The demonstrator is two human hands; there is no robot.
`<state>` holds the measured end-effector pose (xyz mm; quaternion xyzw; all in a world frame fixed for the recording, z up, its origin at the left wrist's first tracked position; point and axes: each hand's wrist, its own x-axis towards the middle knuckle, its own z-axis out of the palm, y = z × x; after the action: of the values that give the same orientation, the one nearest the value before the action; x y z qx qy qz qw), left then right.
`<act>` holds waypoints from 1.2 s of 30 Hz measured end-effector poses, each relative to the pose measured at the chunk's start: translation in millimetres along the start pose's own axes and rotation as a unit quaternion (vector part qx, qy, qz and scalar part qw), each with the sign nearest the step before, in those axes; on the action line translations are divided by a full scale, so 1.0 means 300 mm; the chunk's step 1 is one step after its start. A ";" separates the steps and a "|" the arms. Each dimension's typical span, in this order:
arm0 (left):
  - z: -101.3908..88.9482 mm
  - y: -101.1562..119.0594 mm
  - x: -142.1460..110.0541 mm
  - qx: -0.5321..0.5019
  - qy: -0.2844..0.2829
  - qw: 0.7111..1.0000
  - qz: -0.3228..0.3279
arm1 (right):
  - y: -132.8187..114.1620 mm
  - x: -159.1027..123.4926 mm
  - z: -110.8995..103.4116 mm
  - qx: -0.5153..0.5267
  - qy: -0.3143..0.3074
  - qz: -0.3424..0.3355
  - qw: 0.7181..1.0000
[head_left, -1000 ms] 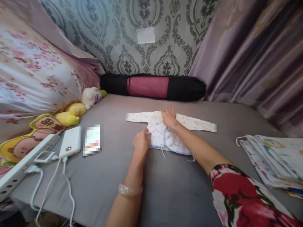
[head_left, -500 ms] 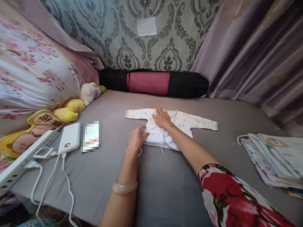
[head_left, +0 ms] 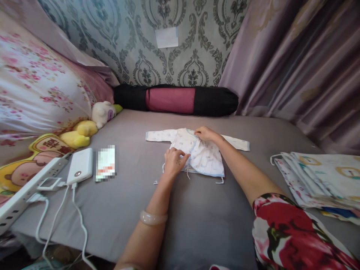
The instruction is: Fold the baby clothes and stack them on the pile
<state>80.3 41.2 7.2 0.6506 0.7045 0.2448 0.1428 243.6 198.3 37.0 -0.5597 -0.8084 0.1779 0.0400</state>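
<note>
A small white baby shirt (head_left: pixel 209 159) with a faint print and light blue trim lies on the bed, its sleeves spread to both sides. My right hand (head_left: pixel 206 134) is closed at the neckline, pinching the cloth of the right front panel. Lower down, my left hand (head_left: pixel 176 161) has its thumb and fingers together at the edge of that panel, near the shirt's middle. The right panel looks slightly bunched between the two hands. Thin white ties hang out below the hem. My fingers hide part of the left panel and the right shoulder.
A stack of folded printed cloths (head_left: pixel 323 180) lies at the right. On the left are a white power bank (head_left: pixel 80 165) with cables, a power strip (head_left: pixel 53 172), a blurred card (head_left: pixel 105 163) and plush toys (head_left: pixel 75 137). A long black and red bag (head_left: pixel 170 100) lies along the wall.
My right hand has gone from lying flat on the shirt to pinching its neckline. My left hand has moved right, from the shirt's side to the front panel's edge. The view has shifted slightly.
</note>
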 end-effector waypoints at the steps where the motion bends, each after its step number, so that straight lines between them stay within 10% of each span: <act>1: 0.008 0.006 -0.003 0.001 -0.004 1.000 0.004 | 0.012 -0.011 0.000 -0.011 -0.010 0.006 1.000; 12: 0.042 0.026 0.006 0.028 -0.049 0.998 -0.018 | 0.028 -0.059 0.021 -0.028 -0.009 0.037 0.999; 25: 0.038 0.035 -0.008 0.061 -0.061 0.996 -0.014 | -0.063 -0.112 0.211 -0.038 0.220 0.108 0.969; 36: 0.029 0.036 -0.011 0.065 -0.072 0.995 -0.010 | -0.117 -0.284 0.283 -0.035 0.161 0.048 0.985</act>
<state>94.3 39.8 5.2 0.6675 0.7132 0.1493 0.1534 221.4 88.5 -19.1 -0.6200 -0.7696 0.0585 0.1410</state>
